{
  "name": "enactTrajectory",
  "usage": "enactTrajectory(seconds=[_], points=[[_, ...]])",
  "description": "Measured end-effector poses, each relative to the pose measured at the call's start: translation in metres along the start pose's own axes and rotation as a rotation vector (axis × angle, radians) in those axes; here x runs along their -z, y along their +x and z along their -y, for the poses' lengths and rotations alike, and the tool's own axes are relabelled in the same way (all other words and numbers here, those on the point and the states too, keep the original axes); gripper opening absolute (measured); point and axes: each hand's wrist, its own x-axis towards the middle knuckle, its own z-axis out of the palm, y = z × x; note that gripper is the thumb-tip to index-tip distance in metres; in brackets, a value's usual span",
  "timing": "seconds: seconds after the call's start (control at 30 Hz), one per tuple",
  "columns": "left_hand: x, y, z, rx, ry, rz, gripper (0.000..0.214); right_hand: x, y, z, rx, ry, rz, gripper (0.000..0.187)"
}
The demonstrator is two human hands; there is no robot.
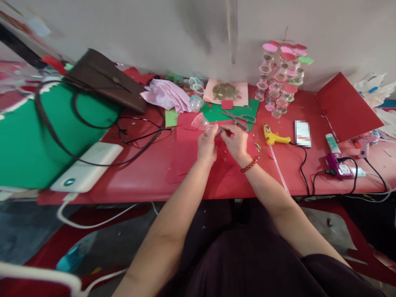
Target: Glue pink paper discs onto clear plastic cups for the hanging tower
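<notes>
A small clear plastic cup [201, 122] with a pink-red rim tilts out past the fingertips of my left hand [206, 145], which is closed around its narrow end. My right hand [236, 142], wearing a red beaded bracelet, is pinched close beside the left. Something small and greyish sits at its fingertips, too small to name. Both hands are above red paper sheets [188, 152] strewn with tiny scraps. Just beyond the right hand lie grey-handled scissors [238, 119] on green paper [253, 110].
Right of my hands are a yellow glue gun [275, 137], a phone [302, 133] and a purple power adapter [339, 167] with cords. A cup hanging [280, 78] stands behind. Leftward lie a brown bag [107, 82], a white power bank [88, 167] and pink cloth [167, 94].
</notes>
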Motion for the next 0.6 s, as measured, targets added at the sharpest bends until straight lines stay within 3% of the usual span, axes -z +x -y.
enactTrajectory(seconds=[0.4, 0.6], points=[[-0.0037, -0.0054, -0.0062, -0.017, -0.045, 0.026, 0.040, -0.0065, -0.0002, -0.0007, -0.238, 0.263, -0.100, 0.021], [0.0007, -0.0004, -0.0072, 0.015, -0.075, 0.027, 0.045, -0.0086, 0.0029, -0.0051, -0.185, 0.317, -0.126, 0.020]])
